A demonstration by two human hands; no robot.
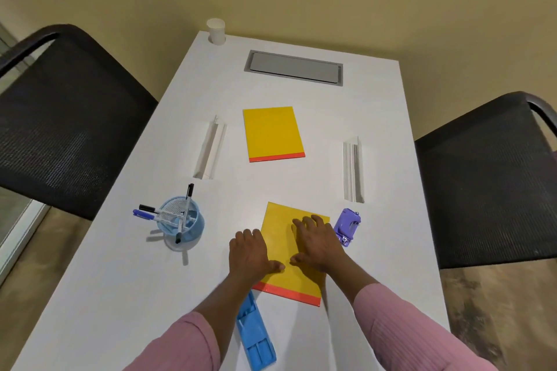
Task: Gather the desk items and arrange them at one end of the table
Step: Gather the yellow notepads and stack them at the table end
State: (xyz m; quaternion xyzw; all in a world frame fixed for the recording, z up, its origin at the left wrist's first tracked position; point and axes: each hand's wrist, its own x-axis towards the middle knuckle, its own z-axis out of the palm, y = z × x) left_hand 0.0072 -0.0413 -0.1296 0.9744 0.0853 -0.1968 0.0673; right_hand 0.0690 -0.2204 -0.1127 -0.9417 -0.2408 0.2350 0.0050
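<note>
1. Presently, the near yellow notepad point(291, 253) lies flat on the white table point(376, 129), its long axis running from the near edge toward the far end, tilted slightly clockwise. Its orange binding strip faces the person.
2. The left hand point(250, 253) rests palm down, fingers spread and flat, at the left edge of this notepad; the thumb lies on the yellow cover. It grips nothing.
3. The right hand point(316, 245) lies flat on the cover, fingers extended toward the far end, thumb pointing left. It also grips nothing.
4. A second yellow notepad point(272, 132) lies farther up the table, well apart from the first, long axis likewise along the table, orange strip toward the person.
5. A purple hole punch point(347, 227) sits just beside the right hand, at the near notepad's right edge.
6. A blue stapler point(254, 337) lies near the table's near edge, long axis along the table and partly under the left forearm.
7. A blue mesh pen holder point(180, 220) stands to the left, with markers leaning out in several directions.
8. Two folded white paper stands point(210, 149) point(353, 170) flank the far notepad, long axes along the table.
9. A white paper cup point(216, 31) stands at the far left corner.
</note>
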